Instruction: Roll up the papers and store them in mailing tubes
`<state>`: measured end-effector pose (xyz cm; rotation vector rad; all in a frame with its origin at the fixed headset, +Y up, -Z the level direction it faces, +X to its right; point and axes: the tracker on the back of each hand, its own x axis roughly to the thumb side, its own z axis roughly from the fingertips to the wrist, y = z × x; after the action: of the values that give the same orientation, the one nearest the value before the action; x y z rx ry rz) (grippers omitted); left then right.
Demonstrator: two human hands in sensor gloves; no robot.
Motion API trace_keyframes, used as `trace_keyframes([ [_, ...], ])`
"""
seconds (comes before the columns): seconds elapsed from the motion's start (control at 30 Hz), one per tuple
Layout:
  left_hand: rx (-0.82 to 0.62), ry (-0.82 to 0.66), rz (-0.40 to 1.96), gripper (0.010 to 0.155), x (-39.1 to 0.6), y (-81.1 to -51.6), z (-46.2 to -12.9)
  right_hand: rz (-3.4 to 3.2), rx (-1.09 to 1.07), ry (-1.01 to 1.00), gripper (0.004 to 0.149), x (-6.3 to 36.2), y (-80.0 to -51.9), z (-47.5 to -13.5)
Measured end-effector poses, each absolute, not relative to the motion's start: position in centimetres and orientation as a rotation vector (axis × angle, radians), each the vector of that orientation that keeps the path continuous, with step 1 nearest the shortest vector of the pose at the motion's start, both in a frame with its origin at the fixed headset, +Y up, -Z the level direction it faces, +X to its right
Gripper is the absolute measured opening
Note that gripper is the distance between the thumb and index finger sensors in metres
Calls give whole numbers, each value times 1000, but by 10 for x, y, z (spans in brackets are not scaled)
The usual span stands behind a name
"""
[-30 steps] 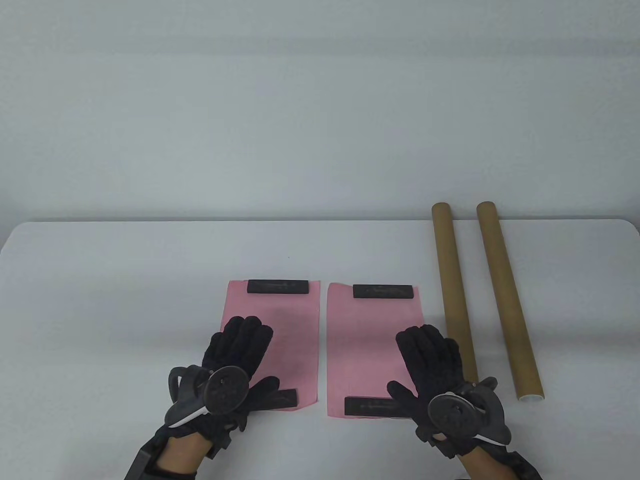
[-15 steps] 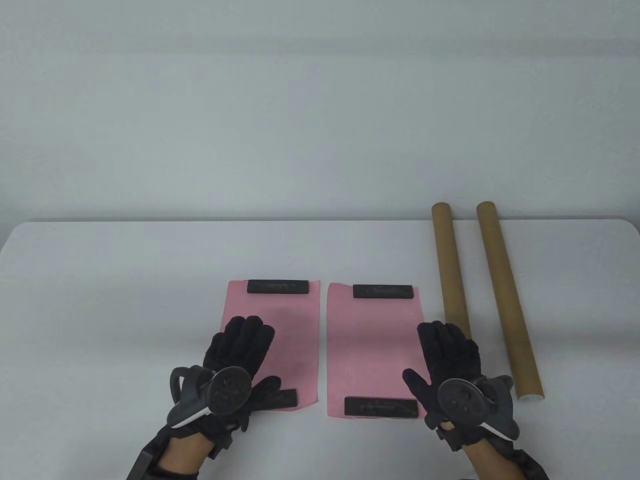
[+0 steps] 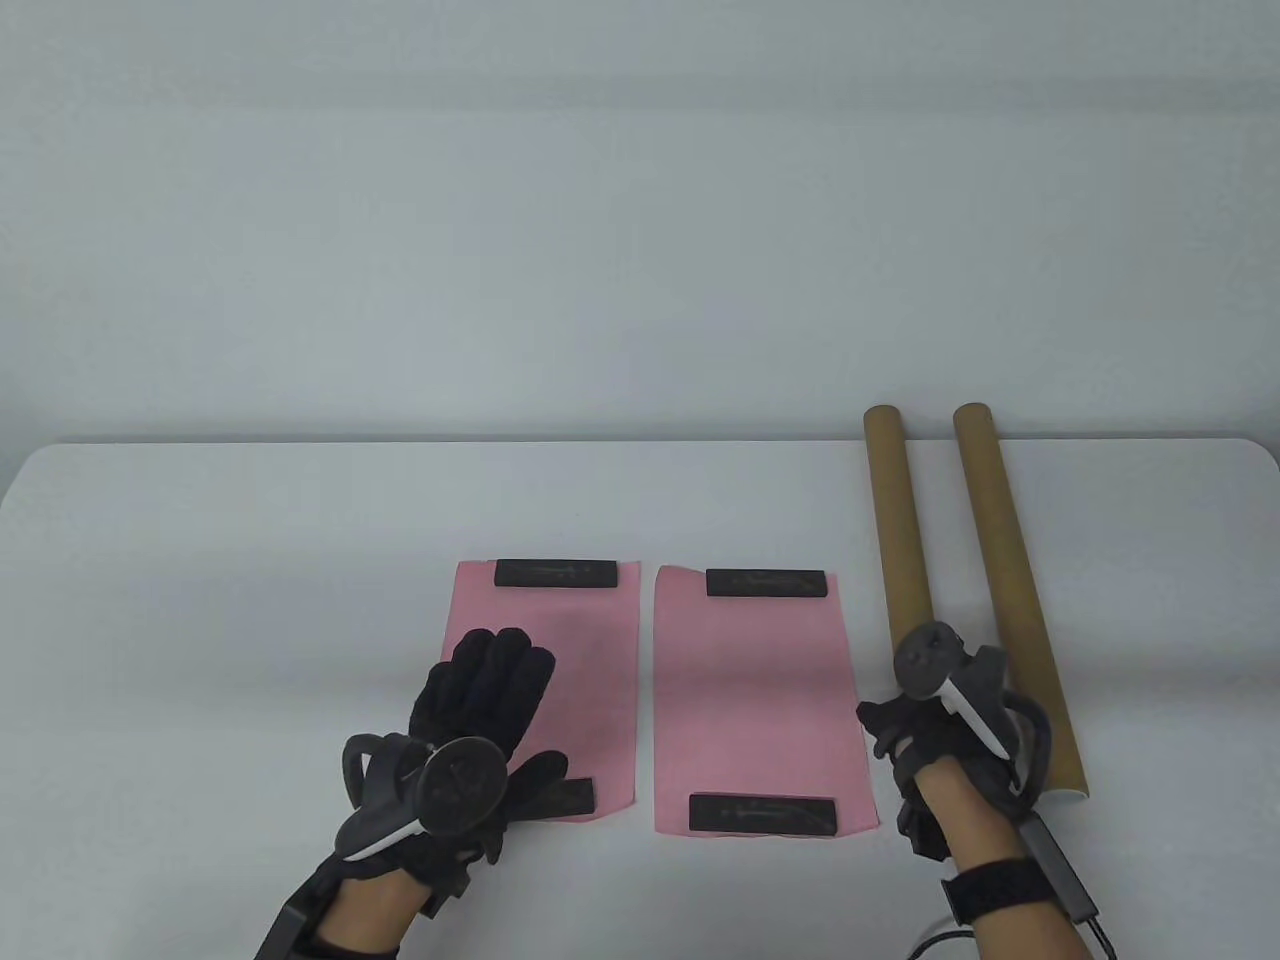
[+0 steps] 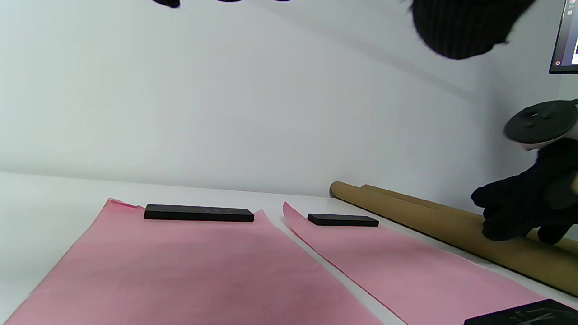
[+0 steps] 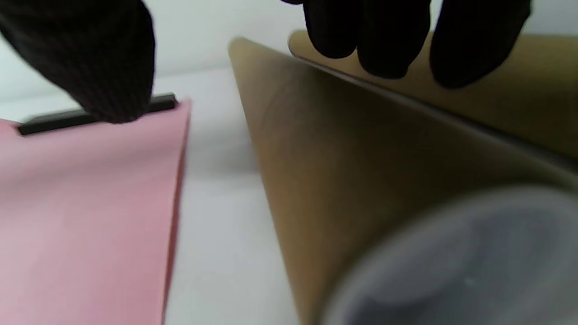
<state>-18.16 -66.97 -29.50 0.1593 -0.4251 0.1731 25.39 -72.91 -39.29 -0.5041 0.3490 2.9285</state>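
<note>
The left hand (image 3: 480, 700) lies flat, fingers spread, on the left pink sheet (image 3: 570, 680), its thumb on the near black bar (image 3: 560, 797). The right hand (image 3: 930, 730) curls over the nearer tube (image 3: 900, 540), beside the right sheet (image 3: 750, 690); whether it grips is unclear. The second tube (image 3: 1010, 580) lies alongside, reaching the table's (image 3: 250, 550) far edge.

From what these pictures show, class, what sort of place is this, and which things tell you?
Probably a staged recording bench, not an office: a bare white table against a blank wall, tracker-fitted gloved hands, and two pink papers laid out under black weights.
</note>
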Motion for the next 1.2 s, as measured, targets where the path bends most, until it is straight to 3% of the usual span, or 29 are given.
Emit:
trace_keyframes([
  [0.23, 151, -397, 179, 88, -190, -670, -297, 2984, -816, 488, 113, 251, -744, -435],
  [0.37, 141, -386, 175, 88, -195, -672, -300, 2963, -890, 553, 106, 252, -754, -443],
  [0.67, 122, -367, 182, 88, -202, -676, -304, 2925, -860, 539, 96, 254, -751, -444],
  [0.83, 98, -355, 194, 88, -206, -680, -308, 2947, -653, 493, 95, 249, -722, -432],
  [1.03, 74, -350, 231, 88, -212, -683, -310, 3098, -303, 142, 93, 226, -667, -378],
  [1.2, 71, -339, 265, 88, -217, -683, -313, 3211, -152, -356, 76, 222, -653, -328],
])
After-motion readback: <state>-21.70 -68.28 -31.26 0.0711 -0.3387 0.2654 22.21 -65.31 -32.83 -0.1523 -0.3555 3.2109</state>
